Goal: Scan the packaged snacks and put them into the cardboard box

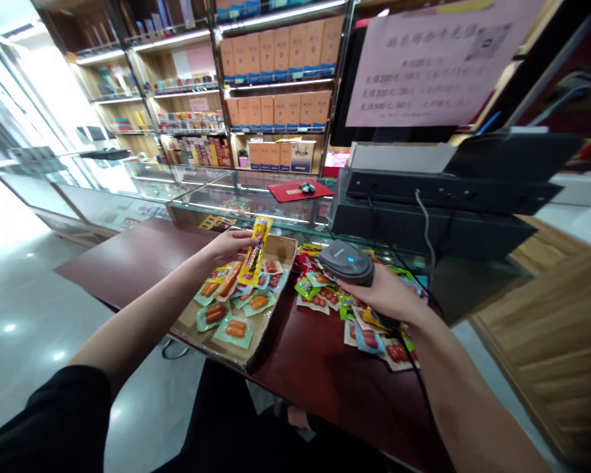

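Note:
Between the fingers of my left hand [230, 244] is a long yellow sausage packet [255, 253], held upright above a shallow cardboard box [270, 338]. Inside that box lie several small clear packs of sausages [236, 330]. My right hand [387, 292] wraps round the handle of a dark grey barcode scanner [345, 261], whose blue light is lit. The scanner's head points left, toward the yellow packet, with a gap between them. Beneath the scanner and my right hand spreads a pile of snack packets [320, 299] in red, green and clear wrap, partly hidden.
A dark red table [305, 355] carries the box and pile. Behind it runs a glass counter [211, 190] with a mouse [307, 188] on a red mat [283, 191]. A black register machine [433, 217] stands at right. The scanner's cable [423, 387] hangs along my right forearm.

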The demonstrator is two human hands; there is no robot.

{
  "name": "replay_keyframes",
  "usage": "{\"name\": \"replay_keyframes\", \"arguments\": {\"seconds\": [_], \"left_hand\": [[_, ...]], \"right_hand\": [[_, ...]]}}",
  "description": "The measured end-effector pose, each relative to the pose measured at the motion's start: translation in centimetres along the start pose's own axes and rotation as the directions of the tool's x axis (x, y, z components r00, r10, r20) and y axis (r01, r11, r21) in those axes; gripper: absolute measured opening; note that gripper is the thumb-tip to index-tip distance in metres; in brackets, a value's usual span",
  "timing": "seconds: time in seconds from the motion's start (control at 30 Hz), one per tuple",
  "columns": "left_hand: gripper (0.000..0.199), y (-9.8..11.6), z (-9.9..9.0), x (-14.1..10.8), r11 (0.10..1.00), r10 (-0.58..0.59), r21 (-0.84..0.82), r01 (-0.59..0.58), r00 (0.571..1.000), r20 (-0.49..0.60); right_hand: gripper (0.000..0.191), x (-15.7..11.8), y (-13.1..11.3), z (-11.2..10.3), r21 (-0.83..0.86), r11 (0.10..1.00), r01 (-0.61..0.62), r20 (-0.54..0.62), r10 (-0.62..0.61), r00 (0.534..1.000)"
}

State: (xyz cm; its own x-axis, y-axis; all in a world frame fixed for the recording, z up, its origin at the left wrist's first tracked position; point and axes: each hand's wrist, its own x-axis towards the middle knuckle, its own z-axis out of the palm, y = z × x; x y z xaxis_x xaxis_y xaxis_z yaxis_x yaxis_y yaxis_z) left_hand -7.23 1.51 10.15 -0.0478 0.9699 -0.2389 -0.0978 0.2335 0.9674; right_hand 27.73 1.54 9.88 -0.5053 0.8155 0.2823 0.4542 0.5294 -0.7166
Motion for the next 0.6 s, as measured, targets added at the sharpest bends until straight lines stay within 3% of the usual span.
{"name": "replay_keyframes", "arguments": {"seconds": [0.13,0.27,0.43,0.6], "left_hand": [[0.039,0.1,-5.0,-1.5,0.996,-0.082,0.019,0.084,0.993,-0.085],[0.046,0.7,-7.4,-2.7,0.996,-0.081,0.03,0.088,0.978,-0.193],[0.046,1.0,-6.9,-2.5,0.997,-0.039,0.056,0.051,0.979,-0.198],[0.044,0.0,-3.8,-0.8,0.996,-0.049,0.07,0.056,0.994,-0.1]], "right_hand": [[0.041,0.4,1.0,0.6,-0.023,1.0,-0.015,0.037,0.016,0.999],[0.043,0.7,2.3,0.9,-0.036,0.999,-0.019,0.06,0.021,0.998],[0.045,0.7,2.3,0.7,-0.049,0.996,-0.069,0.079,0.072,0.994],[0.04,0.3,0.4,-0.1,-0.03,0.993,-0.117,0.07,0.119,0.99]]}}
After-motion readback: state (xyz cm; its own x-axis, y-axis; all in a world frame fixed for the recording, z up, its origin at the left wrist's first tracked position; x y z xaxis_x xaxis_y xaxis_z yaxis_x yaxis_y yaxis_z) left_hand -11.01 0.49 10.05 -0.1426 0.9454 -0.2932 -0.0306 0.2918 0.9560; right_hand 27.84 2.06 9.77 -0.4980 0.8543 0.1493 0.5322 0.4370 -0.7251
